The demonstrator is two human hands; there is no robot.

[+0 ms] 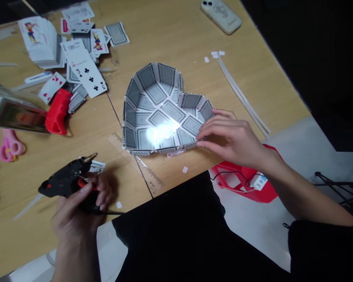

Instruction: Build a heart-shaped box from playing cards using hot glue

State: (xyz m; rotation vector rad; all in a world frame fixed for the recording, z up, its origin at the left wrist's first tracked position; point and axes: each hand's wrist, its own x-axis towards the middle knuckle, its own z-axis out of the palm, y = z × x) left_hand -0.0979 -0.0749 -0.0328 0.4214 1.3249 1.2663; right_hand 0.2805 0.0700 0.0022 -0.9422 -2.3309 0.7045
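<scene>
Head view: heart-shaped card box (166, 111) floored, visibly walled, side held by right hand (231, 133); glue gun (63, 180) gripped in left hand (72, 211) (loose cards (88, 76) unplaced; remaining work unclear).

card box (148, 76): grey, white-bordered pattern | glue gun (64, 179): black | scissors (10, 138): pink
</scene>
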